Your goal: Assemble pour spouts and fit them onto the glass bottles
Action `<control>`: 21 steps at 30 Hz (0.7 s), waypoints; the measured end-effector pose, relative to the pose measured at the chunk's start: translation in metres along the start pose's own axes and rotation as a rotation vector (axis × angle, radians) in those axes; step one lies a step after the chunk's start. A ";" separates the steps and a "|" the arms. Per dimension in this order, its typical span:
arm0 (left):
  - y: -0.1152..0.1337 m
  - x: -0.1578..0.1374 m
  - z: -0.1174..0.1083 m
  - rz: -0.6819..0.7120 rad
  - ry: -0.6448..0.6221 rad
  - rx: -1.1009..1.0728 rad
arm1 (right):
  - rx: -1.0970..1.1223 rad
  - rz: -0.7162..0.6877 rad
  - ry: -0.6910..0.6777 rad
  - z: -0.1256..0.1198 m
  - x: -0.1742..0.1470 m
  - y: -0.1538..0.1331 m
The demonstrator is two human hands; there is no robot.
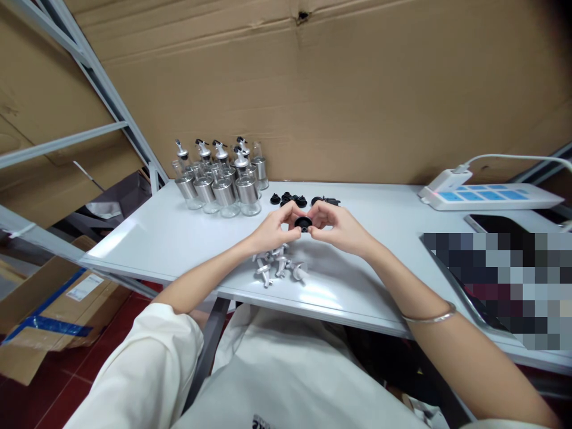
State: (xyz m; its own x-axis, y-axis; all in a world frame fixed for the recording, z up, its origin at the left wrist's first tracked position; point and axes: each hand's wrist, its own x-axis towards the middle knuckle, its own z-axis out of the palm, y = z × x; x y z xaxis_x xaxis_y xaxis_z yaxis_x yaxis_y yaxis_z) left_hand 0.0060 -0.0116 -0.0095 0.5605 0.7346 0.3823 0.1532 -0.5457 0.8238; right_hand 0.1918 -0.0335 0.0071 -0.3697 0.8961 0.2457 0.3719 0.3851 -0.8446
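Note:
Between my two hands is a small round black stopper [303, 224], held above the table. My left hand [277, 228] pinches it from the left with thumb and fingers. From the other side my right hand [336, 226] grips it the same way. Just below the hands lie several silver-grey pourer spouts [280, 265], partly hidden by my left hand. Behind the hands sit several more black stoppers [288, 198], with thin black parts [326, 201] to their right. Glass bottles with metal bands [226, 193] stand at the back left, several with pourers on top.
A white table [147, 238] carries everything, backed by a cardboard wall [313, 95]. At the right are a white power strip [487, 195] with a plugged-in charger, a phone [496, 225] and a pixelated area. An open cardboard box [84, 298] stands low at the left beside a metal frame.

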 end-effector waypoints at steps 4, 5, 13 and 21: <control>0.001 0.000 -0.001 -0.003 -0.012 0.025 | -0.010 -0.015 -0.011 0.000 0.000 0.000; 0.001 0.000 -0.001 -0.007 -0.015 0.030 | -0.012 -0.017 -0.013 0.000 0.000 0.000; 0.007 -0.001 -0.001 -0.020 -0.035 0.063 | -0.017 -0.019 -0.020 0.001 0.000 -0.002; 0.003 -0.002 -0.002 -0.015 -0.031 0.072 | -0.018 -0.036 -0.022 0.003 -0.001 -0.001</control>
State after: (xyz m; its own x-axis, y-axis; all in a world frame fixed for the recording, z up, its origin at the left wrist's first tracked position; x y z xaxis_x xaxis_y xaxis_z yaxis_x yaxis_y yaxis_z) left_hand 0.0040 -0.0139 -0.0067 0.5821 0.7310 0.3560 0.2196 -0.5629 0.7968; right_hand 0.1895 -0.0349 0.0064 -0.4018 0.8764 0.2654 0.3731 0.4213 -0.8266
